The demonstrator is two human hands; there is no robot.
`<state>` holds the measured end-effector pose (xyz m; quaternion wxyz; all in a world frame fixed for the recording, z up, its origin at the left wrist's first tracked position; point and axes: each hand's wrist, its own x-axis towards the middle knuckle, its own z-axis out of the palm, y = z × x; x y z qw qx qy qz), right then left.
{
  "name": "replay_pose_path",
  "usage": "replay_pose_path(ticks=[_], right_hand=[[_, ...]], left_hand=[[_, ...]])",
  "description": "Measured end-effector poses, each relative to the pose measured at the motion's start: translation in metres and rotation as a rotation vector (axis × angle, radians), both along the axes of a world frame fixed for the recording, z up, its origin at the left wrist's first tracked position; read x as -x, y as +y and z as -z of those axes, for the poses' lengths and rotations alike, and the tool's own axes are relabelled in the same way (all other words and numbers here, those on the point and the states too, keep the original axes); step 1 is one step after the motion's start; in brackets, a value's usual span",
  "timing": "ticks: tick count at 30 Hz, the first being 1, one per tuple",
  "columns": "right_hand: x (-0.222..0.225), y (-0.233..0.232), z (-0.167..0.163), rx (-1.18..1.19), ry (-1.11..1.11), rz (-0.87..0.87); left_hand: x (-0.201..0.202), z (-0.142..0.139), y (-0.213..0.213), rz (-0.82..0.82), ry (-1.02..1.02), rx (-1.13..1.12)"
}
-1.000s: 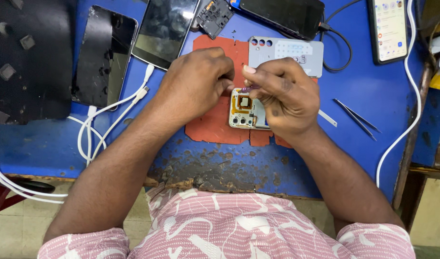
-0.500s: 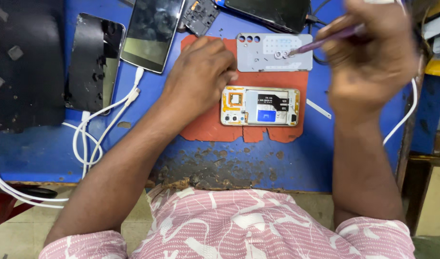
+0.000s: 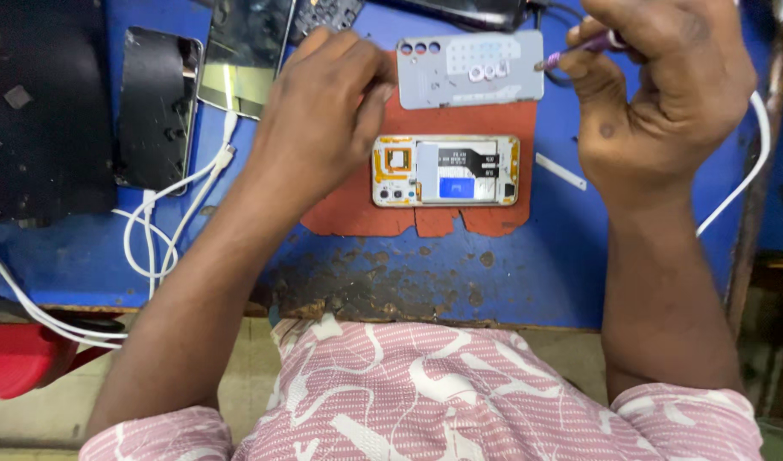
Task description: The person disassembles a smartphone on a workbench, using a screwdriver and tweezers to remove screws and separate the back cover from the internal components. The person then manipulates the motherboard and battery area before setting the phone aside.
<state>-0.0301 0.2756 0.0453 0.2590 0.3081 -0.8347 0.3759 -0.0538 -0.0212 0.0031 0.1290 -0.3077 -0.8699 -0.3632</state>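
An opened phone (image 3: 445, 171) lies face down on a worn red mat (image 3: 357, 209), its orange-edged insides and a blue patch showing. Just behind it lies a grey plastic inner cover (image 3: 470, 70) with small screws on it. My left hand (image 3: 323, 119) rests on the mat left of the phone, fingers curled, touching the cover's left end. My right hand (image 3: 656, 85) is raised at the right and grips a slim purple screwdriver (image 3: 579, 47), its tip pointing at the cover's right edge.
The blue table (image 3: 528, 273) has a chipped front edge. At the left lie a black phone panel (image 3: 157, 107), a reflective screen (image 3: 242, 51), a black mat (image 3: 33, 102) and white cables (image 3: 165, 222). Another white cable (image 3: 746, 179) runs at the right, beside a small white strip (image 3: 560, 171).
My right hand lifted off the phone and swung up to the right with the screwdriver, uncovering the phone. My left hand slid left and back, toward the grey cover.
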Motion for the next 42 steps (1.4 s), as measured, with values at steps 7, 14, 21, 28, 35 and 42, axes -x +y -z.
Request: replay_pose_path(ticks=[7, 14, 21, 28, 35, 42], right_hand=[[-0.006, -0.011, 0.0, -0.103, 0.067, -0.069], [-0.008, -0.013, -0.002, -0.14, 0.082, -0.05], [-0.008, -0.008, 0.001, -0.136, 0.083, -0.045], [-0.01, -0.005, -0.002, -0.145, 0.09, -0.028], [-0.009, 0.0, -0.008, -0.245, 0.152, 0.044], [-0.005, 0.013, -0.031, -0.702, -0.354, 0.174]], left_hand=[[-0.034, 0.003, -0.003, -0.016, -0.094, 0.188], [-0.032, 0.008, 0.005, -0.023, 0.138, 0.402], [-0.025, 0.012, 0.009, 0.043, 0.325, 0.629], [-0.016, 0.013, 0.007, 0.111, 0.295, 0.648], [-0.023, 0.01, 0.006, 0.139, 0.303, 0.545], [0.009, 0.026, 0.032, 0.03, 0.006, 0.05]])
